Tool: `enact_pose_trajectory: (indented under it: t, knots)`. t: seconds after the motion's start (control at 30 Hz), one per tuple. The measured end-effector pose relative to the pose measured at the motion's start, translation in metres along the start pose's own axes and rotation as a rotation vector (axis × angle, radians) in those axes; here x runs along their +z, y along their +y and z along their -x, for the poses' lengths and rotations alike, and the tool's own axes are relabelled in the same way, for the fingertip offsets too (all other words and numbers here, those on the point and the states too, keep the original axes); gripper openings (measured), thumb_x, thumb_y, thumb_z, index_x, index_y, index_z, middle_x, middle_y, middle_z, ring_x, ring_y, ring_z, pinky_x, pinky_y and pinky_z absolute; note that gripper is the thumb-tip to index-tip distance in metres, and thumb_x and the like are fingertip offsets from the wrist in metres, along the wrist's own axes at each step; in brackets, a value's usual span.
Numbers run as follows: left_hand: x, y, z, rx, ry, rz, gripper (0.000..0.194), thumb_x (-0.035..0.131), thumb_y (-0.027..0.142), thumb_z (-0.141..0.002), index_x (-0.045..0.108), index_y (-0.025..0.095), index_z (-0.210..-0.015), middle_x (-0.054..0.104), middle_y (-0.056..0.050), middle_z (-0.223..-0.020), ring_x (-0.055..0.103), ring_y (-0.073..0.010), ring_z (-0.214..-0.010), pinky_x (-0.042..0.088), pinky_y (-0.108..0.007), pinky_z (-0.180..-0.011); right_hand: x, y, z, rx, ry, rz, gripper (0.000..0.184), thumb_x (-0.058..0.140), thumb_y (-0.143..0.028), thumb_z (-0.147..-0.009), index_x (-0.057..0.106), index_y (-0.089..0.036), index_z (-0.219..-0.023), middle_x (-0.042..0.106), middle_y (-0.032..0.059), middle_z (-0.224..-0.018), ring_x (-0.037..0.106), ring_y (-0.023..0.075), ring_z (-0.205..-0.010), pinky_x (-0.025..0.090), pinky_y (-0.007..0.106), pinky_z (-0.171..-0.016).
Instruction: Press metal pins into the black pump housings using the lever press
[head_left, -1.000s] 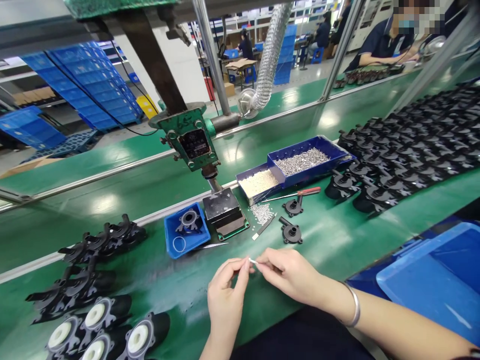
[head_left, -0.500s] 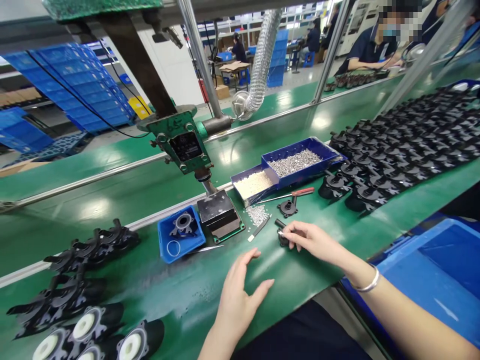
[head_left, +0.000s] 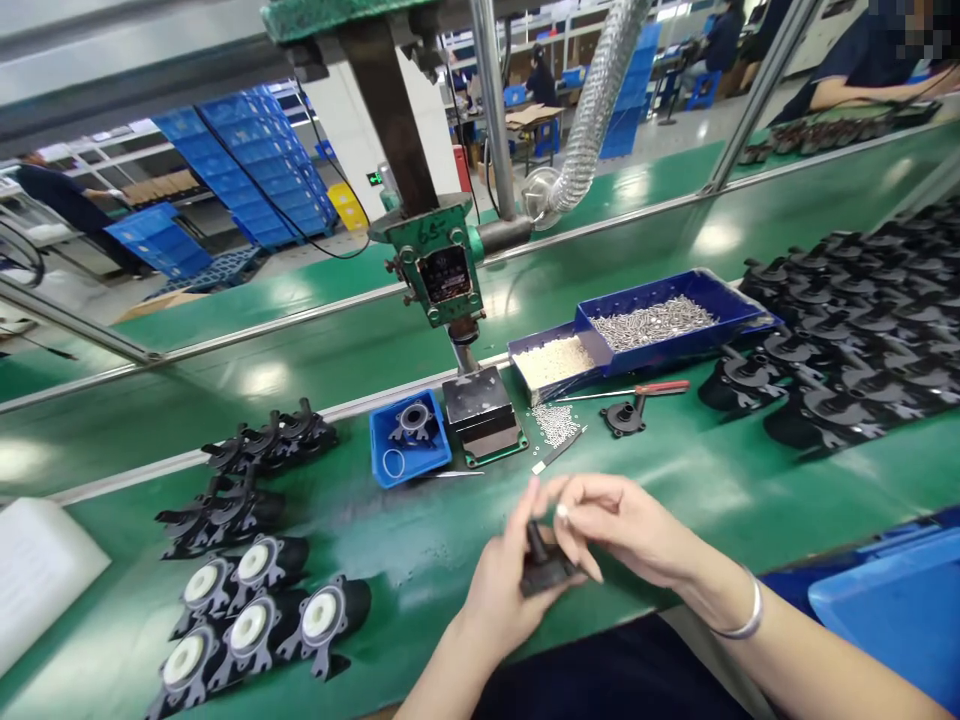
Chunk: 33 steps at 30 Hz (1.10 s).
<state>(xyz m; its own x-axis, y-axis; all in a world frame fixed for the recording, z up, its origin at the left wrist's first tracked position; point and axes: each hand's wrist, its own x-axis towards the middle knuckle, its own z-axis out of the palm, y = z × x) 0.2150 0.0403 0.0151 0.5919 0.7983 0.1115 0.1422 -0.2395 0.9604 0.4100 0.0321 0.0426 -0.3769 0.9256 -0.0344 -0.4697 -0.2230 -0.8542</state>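
My left hand (head_left: 499,590) is closed around a black plastic cover with a pipe stub (head_left: 549,568), held above the front of the green bench. Close beside it, my right hand (head_left: 626,525) pinches a small white piece (head_left: 562,511) between thumb and fingertips; its exact shape is too small to make out. Another black cover (head_left: 624,418) of similar form lies on the bench beyond my hands. Small pale rings (head_left: 556,425) are scattered nearby, with a dark, pale-tipped tool (head_left: 559,452) along their edge.
A green press (head_left: 442,265) stands behind a blue tray (head_left: 409,470). Blue bins hold screws (head_left: 652,322) and cream-coloured small parts (head_left: 555,360). A red-handled screwdriver (head_left: 664,387) lies before them. Black housings (head_left: 847,340) crowd the right; others with white discs (head_left: 251,625) stand left.
My right hand has lifted the black cover from the bench, and my left hand now holds it. Both hands have come together. The view has swung left.
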Motion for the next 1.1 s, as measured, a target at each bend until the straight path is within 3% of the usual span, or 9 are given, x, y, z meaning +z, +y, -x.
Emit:
enact_pose_trajectory:
  t: [0.07,0.13,0.23,0.37,0.6,0.77,0.97,1.1]
  knots:
    - [0.000,0.001,0.004,-0.191,0.182,0.337,0.086,0.066,0.029,-0.091,0.013,0.026,-0.158,0.074,-0.005,-0.092,0.074,-0.0197,-0.069,0.060,-0.035,-0.075,0.002,-0.001,-0.006,-0.079,0.161,-0.010,0.023,0.066,-0.037,-0.094,0.061,-0.016,-0.085,0.068,0.0013,-0.077,0.058,0.0080,-0.049,0.047,0.024,-0.053]
    - [-0.003,0.002,0.004,-0.309,0.324,0.620,0.081,0.066,0.033,-0.092,0.016,0.024,-0.156,0.074,-0.007,-0.097,0.075,-0.0212,-0.079,0.059,-0.034,-0.076,0.003,0.000,-0.009,-0.093,0.247,0.036,0.023,0.064,-0.038,-0.095,0.059,-0.018,-0.086,0.067,-0.0007,-0.071,0.056,0.0076,-0.045,0.044,0.022,-0.047]
    - [-0.012,0.004,0.002,-0.402,0.381,0.965,0.067,0.057,0.047,-0.096,0.031,0.018,-0.151,0.072,-0.015,-0.111,0.071,-0.0273,-0.104,0.058,-0.038,-0.086,0.006,0.007,-0.011,-0.017,0.209,0.218,0.024,0.064,-0.041,-0.095,0.062,-0.017,-0.091,0.067,-0.0013,-0.064,0.057,0.0091,-0.043,0.044,0.021,-0.044]
    - [-0.019,0.008,0.000,-0.471,0.398,1.192,0.054,0.042,0.050,-0.102,0.046,0.016,-0.144,0.072,-0.016,-0.115,0.068,-0.0285,-0.114,0.054,-0.044,-0.098,0.016,0.024,-0.011,-0.039,0.147,0.547,0.023,0.059,-0.038,-0.097,0.068,-0.018,-0.102,0.068,0.0000,-0.072,0.058,0.0091,-0.048,0.047,0.021,-0.047]
    - [-0.018,0.014,0.000,-0.514,0.383,1.238,0.052,0.042,0.049,-0.102,0.052,0.015,-0.141,0.073,-0.015,-0.117,0.066,-0.0270,-0.117,0.051,-0.042,-0.102,0.025,0.037,-0.016,-0.396,0.151,1.145,0.015,0.053,-0.024,-0.100,0.067,-0.018,-0.100,0.072,0.0039,-0.086,0.067,0.0153,-0.072,0.051,0.027,-0.068]
    - [-0.016,0.013,0.002,-0.503,0.382,1.158,0.056,0.042,0.054,-0.101,0.054,0.015,-0.139,0.072,-0.015,-0.119,0.062,-0.0278,-0.123,0.048,-0.040,-0.104,0.027,0.039,-0.017,-0.525,0.158,1.375,0.015,0.051,-0.021,-0.102,0.065,-0.015,-0.099,0.071,0.0051,-0.082,0.067,0.0164,-0.070,0.050,0.028,-0.065]
    - [-0.011,0.007,0.007,-0.404,0.421,0.757,0.055,0.042,0.057,-0.100,0.049,0.022,-0.142,0.066,-0.013,-0.132,0.059,-0.0279,-0.127,0.046,-0.041,-0.105,0.034,0.029,-0.014,-0.665,0.069,1.711,0.020,0.046,-0.006,-0.097,0.065,-0.009,-0.105,0.069,0.0093,-0.082,0.065,0.0209,-0.072,0.052,0.033,-0.066]
    - [-0.008,0.006,0.008,-0.345,0.409,0.478,0.056,0.037,0.058,-0.101,0.049,0.022,-0.142,0.062,-0.013,-0.137,0.061,-0.0274,-0.123,0.046,-0.043,-0.107,0.034,0.029,-0.012,-0.679,0.029,1.741,0.026,0.042,-0.001,-0.095,0.064,-0.003,-0.108,0.068,0.0121,-0.083,0.064,0.0225,-0.074,0.054,0.036,-0.069]
